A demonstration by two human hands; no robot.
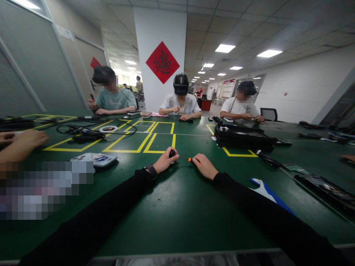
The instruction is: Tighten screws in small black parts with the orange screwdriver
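Observation:
My left hand [164, 162], with a dark band on its wrist, is closed around a small black object [172, 153]; most of it is hidden by the fingers. Opposite it, my right hand [204, 165] pinches the orange end of a thin tool [189, 160] that looks like a screwdriver. Its slim shaft runs left across the gap to the black object. Whether the tip touches that object I cannot tell. Both hands are just above the green table [166, 207].
Left lie a light-blue patterned case [102, 159] and black cables [88, 131]; a neighbour's hand [30, 142] rests there. Right are stacked black trays [244, 136], a blue-and-white item [269, 192] and a dark electronic part [327, 188]. Several people sit across.

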